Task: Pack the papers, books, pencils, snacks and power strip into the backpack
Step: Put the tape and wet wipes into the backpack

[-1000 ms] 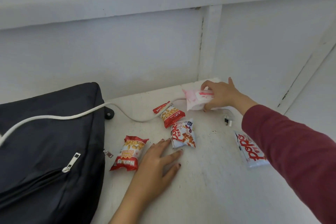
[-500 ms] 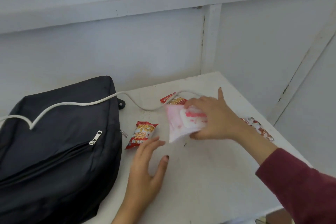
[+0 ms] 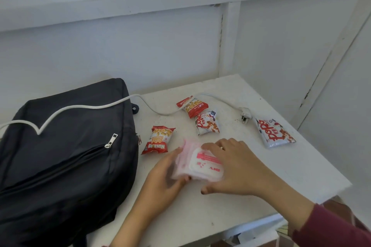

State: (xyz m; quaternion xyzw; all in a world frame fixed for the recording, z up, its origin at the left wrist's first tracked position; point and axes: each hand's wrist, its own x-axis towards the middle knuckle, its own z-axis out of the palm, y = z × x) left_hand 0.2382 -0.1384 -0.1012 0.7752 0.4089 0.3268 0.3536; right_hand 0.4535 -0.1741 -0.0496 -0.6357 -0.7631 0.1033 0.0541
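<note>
Left hand (image 3: 162, 178) now on pink packet (image 3: 206, 166)

black backpack (image 3: 66, 158), white cord (image 3: 96, 106), pink packet (image 3: 200, 164)

Red packet (image 3: 158, 140) beside the backpack (image 3: 60, 156): white band, upside down, "Nuo..ng", middle letters unclear. Mid-table white packet (image 3: 207, 123): red "pops", sideways. White packet at the table's (image 3: 281, 176) right edge (image 3: 275, 131): red "pops". Pink pack (image 3: 202, 164) near the front edge: small red letters, maybe "DIY", blurred. Far red packet (image 3: 192, 105): print unreadable.
</note>
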